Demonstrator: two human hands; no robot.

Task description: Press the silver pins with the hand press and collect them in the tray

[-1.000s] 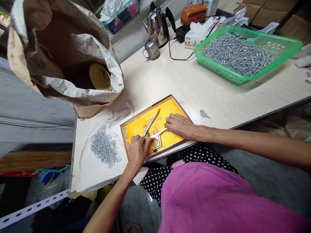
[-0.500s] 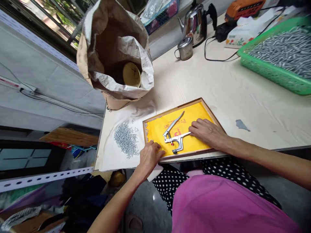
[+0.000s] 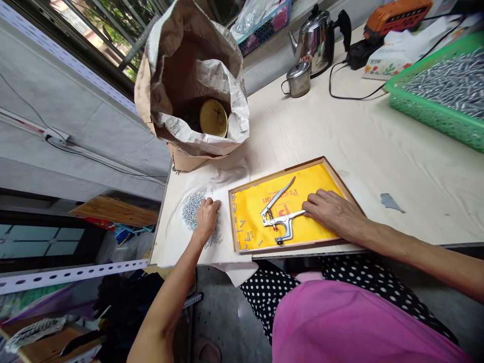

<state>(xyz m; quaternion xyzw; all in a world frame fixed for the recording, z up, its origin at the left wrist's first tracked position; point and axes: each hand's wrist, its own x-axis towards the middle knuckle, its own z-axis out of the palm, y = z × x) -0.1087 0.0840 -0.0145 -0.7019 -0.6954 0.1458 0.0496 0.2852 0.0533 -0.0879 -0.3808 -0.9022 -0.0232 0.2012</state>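
Observation:
My left hand (image 3: 207, 218) is over the pile of small metal pins (image 3: 192, 207) on a white cloth, left of the shallow tray. Its fingers are curled down into the pins; what they pinch, if anything, is hidden. My right hand (image 3: 331, 210) is closed around the end of the lower handle of silver hand pliers (image 3: 284, 220). These lie on the yellow sheet in the tray (image 3: 342, 187) with their handles spread apart. Several loose pins (image 3: 247, 236) are scattered in the left part of the tray.
Behind the pile stands a big paper sack (image 3: 181, 151) with a cream bowl (image 3: 214, 118) inside. A steel mug (image 3: 298, 79) and kettle (image 3: 315, 38) stand at the back. A green basket (image 3: 423, 108) of metal parts is on the right. A grey scrap (image 3: 391, 202) lies beside the tray.
My left hand has moved left from the tray's front left corner to the pin pile. Loose pins now show in the tray where it was. My right hand stays on the pliers' handle.

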